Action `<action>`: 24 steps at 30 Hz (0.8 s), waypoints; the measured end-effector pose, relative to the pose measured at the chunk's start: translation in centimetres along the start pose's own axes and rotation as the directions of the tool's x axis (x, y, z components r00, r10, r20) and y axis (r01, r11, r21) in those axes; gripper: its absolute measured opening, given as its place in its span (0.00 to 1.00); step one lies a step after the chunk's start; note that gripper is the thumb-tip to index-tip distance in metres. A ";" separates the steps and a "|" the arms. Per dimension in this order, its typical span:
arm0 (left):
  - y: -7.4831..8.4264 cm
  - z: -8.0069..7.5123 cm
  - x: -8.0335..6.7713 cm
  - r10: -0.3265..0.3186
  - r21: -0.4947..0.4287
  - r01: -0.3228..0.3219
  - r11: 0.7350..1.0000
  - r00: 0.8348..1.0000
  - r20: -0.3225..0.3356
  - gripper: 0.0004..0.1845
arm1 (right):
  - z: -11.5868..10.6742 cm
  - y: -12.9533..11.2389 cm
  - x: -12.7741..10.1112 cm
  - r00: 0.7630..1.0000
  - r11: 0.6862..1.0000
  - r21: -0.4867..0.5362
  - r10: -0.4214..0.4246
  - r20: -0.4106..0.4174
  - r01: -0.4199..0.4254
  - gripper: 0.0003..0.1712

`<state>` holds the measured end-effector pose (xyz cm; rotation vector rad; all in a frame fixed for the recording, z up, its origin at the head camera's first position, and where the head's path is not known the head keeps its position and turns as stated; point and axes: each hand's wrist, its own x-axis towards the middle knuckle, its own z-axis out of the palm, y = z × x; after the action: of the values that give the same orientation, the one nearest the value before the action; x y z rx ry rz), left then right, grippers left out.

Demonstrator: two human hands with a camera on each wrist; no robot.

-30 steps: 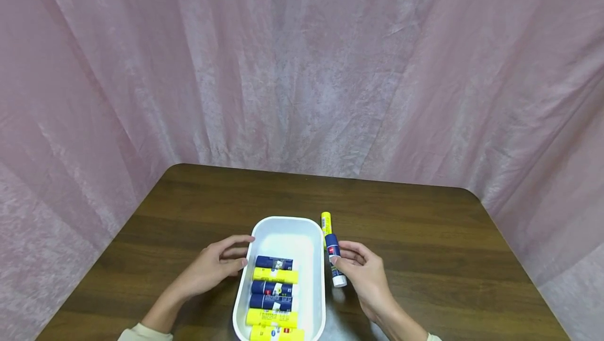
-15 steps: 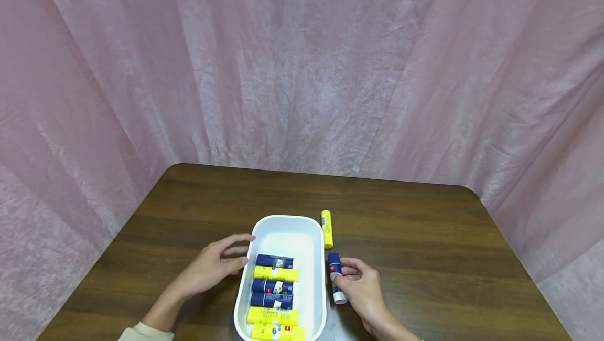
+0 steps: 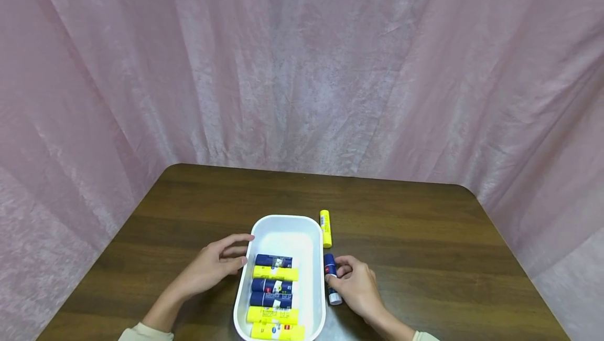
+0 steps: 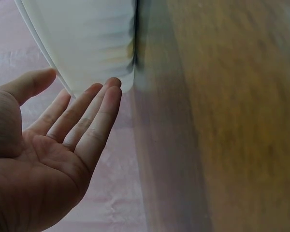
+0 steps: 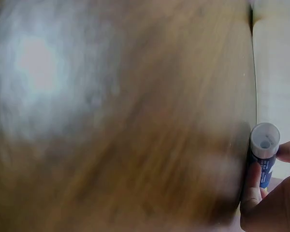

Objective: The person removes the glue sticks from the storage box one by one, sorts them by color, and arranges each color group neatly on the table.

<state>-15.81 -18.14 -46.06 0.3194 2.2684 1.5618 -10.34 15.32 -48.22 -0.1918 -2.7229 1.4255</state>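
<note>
One navy-and-white plastic glue stick (image 3: 331, 279), pinched by right hand (image 3: 356, 287), now dragged closer to white oval tray (image 3: 311, 225), at its 3 o'clock; left hand (image 3: 212, 267) unmoved, fingers relaxed against tray.

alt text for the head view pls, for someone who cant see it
A person's right hand grips a blue glue stick on a dark wooden table, just right of a white tray holding six blue and yellow glue sticks in a row. The left hand rests against the tray's left side; one yellow glue stick lies beside the tray.

table (image 3: 415, 236) | white tray (image 3: 285, 224) | yellow glue stick (image 3: 325, 228)
</note>
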 end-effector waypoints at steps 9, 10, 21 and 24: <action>0.2 -0.1 -0.1 0.021 0.001 -0.021 1.000 1.000 0.005 0.28 | 0.0 0.1 0.1 1.000 1.000 -0.008 -0.012 0.009 0.012 0.23; 0.2 -0.1 -0.1 0.020 0.003 -0.020 1.000 1.000 0.005 0.28 | -0.1 0.1 0.1 1.000 1.000 -0.003 -0.011 0.010 0.011 0.23; 0.0 0.1 -0.1 0.011 0.015 -0.011 1.000 1.000 -0.003 0.27 | -2.4 -1.0 3.0 0.987 0.948 0.287 0.109 0.118 -0.139 0.28; 0.0 0.2 -0.1 0.014 0.018 -0.014 1.000 1.000 -0.008 0.26 | -3.3 -2.2 4.5 0.985 0.929 0.354 0.049 0.168 -0.107 0.26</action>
<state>-15.67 -18.03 -46.08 0.3355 2.2922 1.5533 -14.60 17.40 -44.51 -0.1759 -2.5243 2.0125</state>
